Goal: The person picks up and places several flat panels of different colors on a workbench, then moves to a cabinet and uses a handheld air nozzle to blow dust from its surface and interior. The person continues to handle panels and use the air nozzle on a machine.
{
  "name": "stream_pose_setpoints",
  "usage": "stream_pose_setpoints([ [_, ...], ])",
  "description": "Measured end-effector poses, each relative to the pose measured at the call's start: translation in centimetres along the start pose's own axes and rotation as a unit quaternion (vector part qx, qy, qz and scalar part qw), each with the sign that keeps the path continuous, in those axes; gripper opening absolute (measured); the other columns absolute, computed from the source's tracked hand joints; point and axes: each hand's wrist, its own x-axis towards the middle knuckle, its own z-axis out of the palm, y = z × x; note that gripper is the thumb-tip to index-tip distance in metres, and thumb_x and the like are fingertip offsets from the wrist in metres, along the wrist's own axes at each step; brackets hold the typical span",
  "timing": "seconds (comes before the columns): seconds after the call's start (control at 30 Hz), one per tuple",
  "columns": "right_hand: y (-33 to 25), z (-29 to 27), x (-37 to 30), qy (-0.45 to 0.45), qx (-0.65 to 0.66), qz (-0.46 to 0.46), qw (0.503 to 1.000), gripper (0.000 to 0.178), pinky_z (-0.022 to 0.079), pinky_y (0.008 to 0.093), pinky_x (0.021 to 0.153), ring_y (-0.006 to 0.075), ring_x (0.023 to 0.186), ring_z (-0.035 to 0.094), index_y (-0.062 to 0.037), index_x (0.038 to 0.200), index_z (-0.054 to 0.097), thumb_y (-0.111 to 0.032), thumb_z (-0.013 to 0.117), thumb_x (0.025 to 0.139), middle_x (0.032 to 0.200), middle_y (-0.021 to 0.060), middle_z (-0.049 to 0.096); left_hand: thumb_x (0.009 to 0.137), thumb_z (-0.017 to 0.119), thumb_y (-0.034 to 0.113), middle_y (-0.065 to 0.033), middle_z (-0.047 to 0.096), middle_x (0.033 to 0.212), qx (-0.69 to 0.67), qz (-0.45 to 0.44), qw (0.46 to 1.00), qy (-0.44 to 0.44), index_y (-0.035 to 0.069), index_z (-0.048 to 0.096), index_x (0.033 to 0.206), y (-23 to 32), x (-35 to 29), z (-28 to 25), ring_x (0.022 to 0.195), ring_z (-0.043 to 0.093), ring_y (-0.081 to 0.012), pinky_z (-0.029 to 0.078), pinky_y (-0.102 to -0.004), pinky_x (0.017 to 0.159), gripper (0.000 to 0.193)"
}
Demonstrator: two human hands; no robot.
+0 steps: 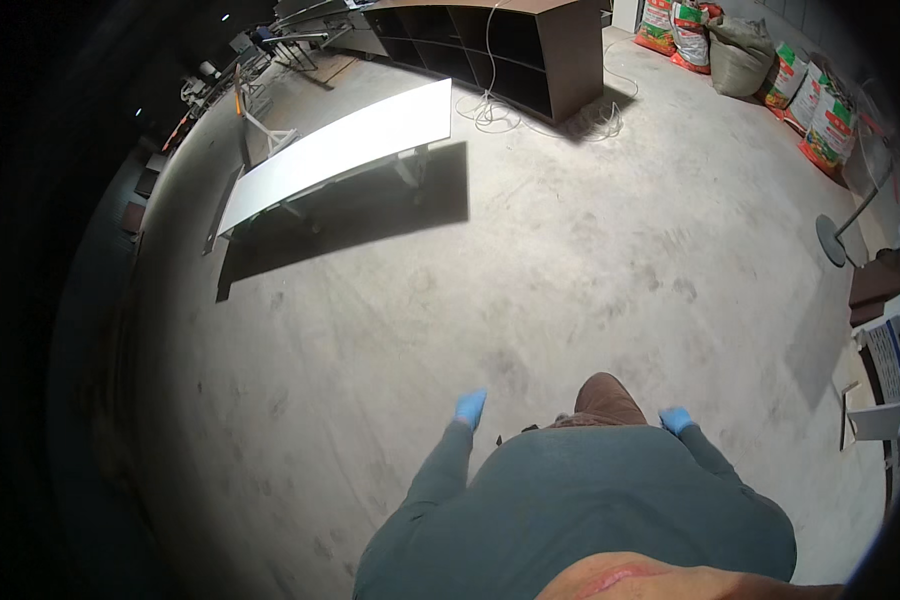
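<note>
My left hand [471, 407], in a blue glove, hangs beside my body on the left. On the other side my right hand [675, 419], gloved in the same blue, hangs by my hip. Both are small in the picture and their fingers cannot be made out. Nothing shows sticking out of either one. Between them a brown trouser leg [610, 399] reaches forward over the grey concrete floor [370, 370]. A long white table [345, 145] stands ahead to the left, well away from both hands.
A dark shelf unit [575, 65] stands at the far middle, with a loose white cable [490, 112] on the floor by it. Several filled sacks [740, 58] line the far right. A round-based stand [830, 241] and a white box [878, 420] are at the right edge.
</note>
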Motion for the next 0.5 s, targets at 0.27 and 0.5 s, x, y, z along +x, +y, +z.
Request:
stream_pose_setpoints([
  [0.27, -8.0, -11.4, 19.0, -0.125, -0.228, 0.0, 0.965, 0.043, 0.055, 0.046, 0.077, 0.0328, 0.078, 0.071, -0.0007, 0.087, 0.071, -0.037, 0.05, 0.096, 0.082, 0.0207, 0.071, 0.098, 0.065, 0.041, -0.0067, 0.07, 0.114, -0.129, 0.171, 0.976, 0.038, 0.001, 0.065, 0.133, 33.9, 26.4, -1.9, 0.097, 0.063, -0.0165, 0.052, -0.0348, 0.085, 0.053],
  [0.5, -43.8, -33.8, 46.1, 0.062, -0.071, 0.002, 0.996, 0.045, 0.056, 0.0463, 0.084, 0.035, 0.089, 0.072, 0.0004, 0.097, 0.073, -0.038, 0.048, 0.096, 0.095, 0.0229, 0.075, 0.098, 0.057, 0.044, -0.0172, 0.076, 0.102, 0.146, -0.003, 0.987, -0.065, 0.007, 0.075, 0.109, 36.8, 34.7, -9.2, 0.093, 0.071, -0.032, 0.052, -0.047, 0.082, 0.042],
])
